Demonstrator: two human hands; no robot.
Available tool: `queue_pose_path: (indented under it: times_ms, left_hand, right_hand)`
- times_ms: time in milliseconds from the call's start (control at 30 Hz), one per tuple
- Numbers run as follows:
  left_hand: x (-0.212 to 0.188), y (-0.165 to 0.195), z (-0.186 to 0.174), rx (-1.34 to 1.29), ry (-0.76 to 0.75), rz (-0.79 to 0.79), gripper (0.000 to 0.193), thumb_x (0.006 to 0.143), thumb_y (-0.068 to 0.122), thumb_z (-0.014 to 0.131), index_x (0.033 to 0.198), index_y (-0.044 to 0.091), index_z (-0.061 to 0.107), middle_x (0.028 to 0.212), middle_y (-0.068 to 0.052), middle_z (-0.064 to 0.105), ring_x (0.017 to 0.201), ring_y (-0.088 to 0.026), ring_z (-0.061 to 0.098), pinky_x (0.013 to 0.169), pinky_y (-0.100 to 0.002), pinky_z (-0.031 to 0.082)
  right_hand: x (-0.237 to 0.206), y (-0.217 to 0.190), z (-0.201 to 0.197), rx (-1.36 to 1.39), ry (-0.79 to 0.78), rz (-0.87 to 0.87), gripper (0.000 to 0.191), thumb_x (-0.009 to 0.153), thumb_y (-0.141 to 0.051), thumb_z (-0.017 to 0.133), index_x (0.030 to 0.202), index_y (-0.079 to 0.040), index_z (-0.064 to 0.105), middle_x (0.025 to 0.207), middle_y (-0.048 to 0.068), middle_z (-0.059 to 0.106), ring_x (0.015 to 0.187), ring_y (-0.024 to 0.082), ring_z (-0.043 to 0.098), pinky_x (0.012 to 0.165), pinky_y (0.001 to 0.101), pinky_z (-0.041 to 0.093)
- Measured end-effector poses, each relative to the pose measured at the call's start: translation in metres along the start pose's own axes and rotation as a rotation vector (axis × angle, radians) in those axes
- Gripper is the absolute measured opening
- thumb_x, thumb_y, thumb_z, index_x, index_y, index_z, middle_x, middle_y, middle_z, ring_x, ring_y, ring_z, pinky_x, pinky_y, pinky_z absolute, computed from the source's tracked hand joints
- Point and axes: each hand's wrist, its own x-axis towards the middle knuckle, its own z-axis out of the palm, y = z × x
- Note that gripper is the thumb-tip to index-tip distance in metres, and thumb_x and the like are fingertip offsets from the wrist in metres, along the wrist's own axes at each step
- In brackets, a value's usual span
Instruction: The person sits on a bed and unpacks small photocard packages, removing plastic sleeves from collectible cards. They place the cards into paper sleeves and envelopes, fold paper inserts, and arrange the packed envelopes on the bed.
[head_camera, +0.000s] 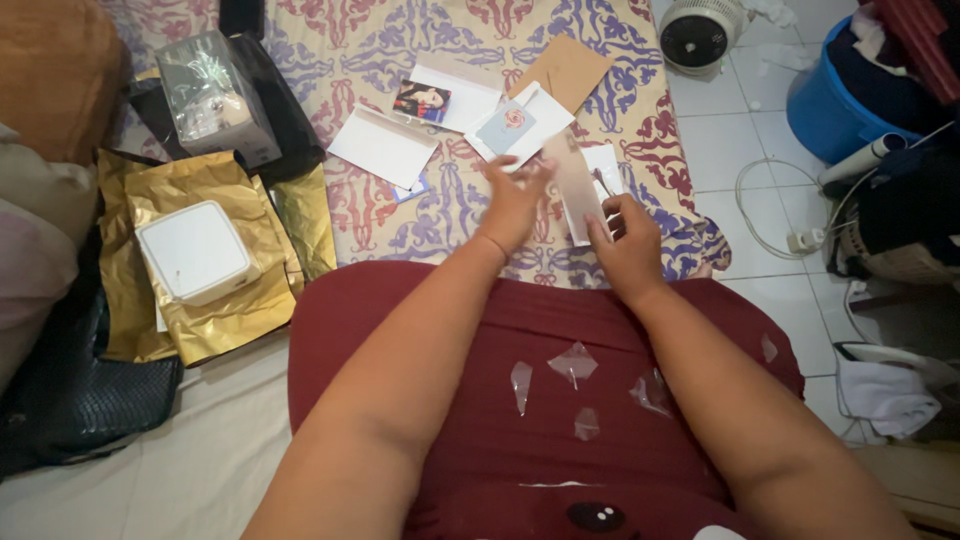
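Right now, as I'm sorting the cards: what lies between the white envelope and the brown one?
In the head view, between the white envelope and the brown envelope lie a photo card on white paper and a rose card.

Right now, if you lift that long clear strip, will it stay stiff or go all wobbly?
Probably wobbly: the clear strip looks thin and see-through, held between the left hand and right hand. It seems very light. It may cling, like the clear scraps lying on the red cloth.
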Motion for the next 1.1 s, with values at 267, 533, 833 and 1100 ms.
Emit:
queue_pose_path:
  times_ms: [267,533,833,1100]
  left_hand:
    - [0.000,-0.034,0.015,-0.183,-0.254,-0.084,0.066,0.089,0.005,0.060,0.150,0.002,0.034,0.121,-0.010,0.065,0.102,-0.020,0.068,0.074,-0.034,0.060]
    - [0.002,-0.020,0.002,-0.108,-0.258,-0.083,0.068,0.080,-0.013,0.057,0.145,-0.002,0.041,0.120,-0.024,0.065,0.099,-0.028,0.068,0.071,-0.033,0.058]
    - [-0.012,0.004,0.002,-0.001,-0.426,-0.109,0.063,0.083,-0.009,0.060,0.143,0.005,0.043,0.124,-0.017,0.063,0.101,-0.024,0.065,0.072,-0.033,0.059]
    - [-0.005,-0.003,0.001,0.084,-0.393,-0.026,0.058,0.089,-0.009,0.053,0.143,0.008,0.045,0.131,-0.017,0.064,0.114,-0.023,0.065,0.083,-0.031,0.057]
  right_hand:
    - [0.002,-0.017,-0.007,0.007,-0.235,-0.291,0.041,0.089,-0.018,0.078,0.125,-0.007,0.062,0.120,0.014,0.060,0.112,0.030,0.058,0.094,0.0410,0.049]
    - [0.007,-0.018,-0.008,-0.227,-0.085,-0.101,0.045,0.099,-0.031,0.067,0.138,-0.011,0.066,0.133,0.016,0.052,0.122,0.034,0.047,0.108,0.0481,0.040]
    - [0.012,0.001,-0.012,0.048,0.039,0.089,0.047,0.098,-0.012,0.064,0.144,-0.006,0.053,0.108,0.015,0.068,0.091,0.027,0.071,0.080,0.0375,0.056]
    - [0.012,0.008,-0.007,0.367,0.164,-0.333,0.047,0.100,0.010,0.053,0.139,-0.005,0.033,0.127,0.026,0.048,0.113,0.029,0.060,0.105,0.0412,0.045]
